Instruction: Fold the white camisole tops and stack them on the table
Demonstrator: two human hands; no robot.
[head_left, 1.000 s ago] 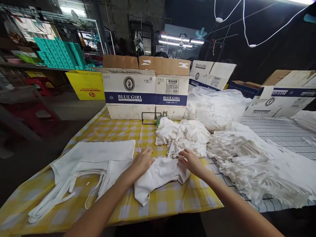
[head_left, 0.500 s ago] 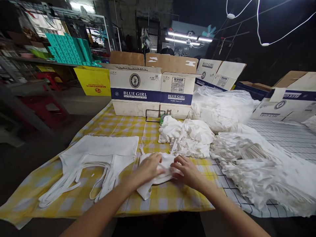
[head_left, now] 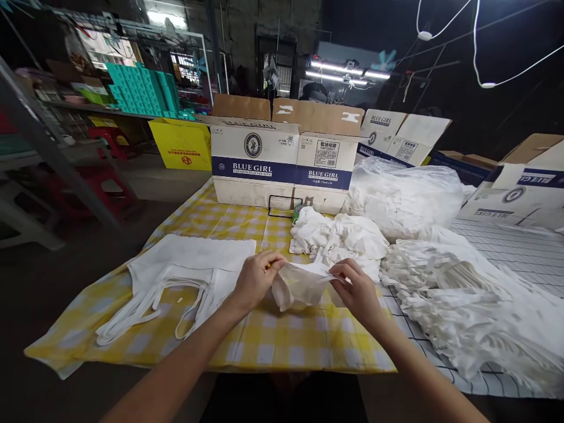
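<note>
Between my hands a white strappy garment [head_left: 304,285] is stretched by its upper edge, its lower part hanging just above the yellow checked tablecloth [head_left: 264,352]. My left hand [head_left: 259,276] pinches one end of that edge, and my right hand [head_left: 355,288] pinches the other. To the left lies a flat stack of white strappy garments [head_left: 189,258], straps toward me. Beyond my hands is a crumpled heap of white garments [head_left: 356,235]. The exact kind of garment is hard to make out.
A large pile of white garments [head_left: 476,299] covers the right side. Behind it sits a clear plastic bag of white pieces [head_left: 405,200]. Open beer cartons [head_left: 253,158] stand at the back, with a green tape roll [head_left: 298,211] and a black wire frame [head_left: 284,212] in front.
Both hands have risen off the cloth, lifting the garment that lay flat and bunched. Its edge is now drawn out between them. The camera view has turned slightly left.
</note>
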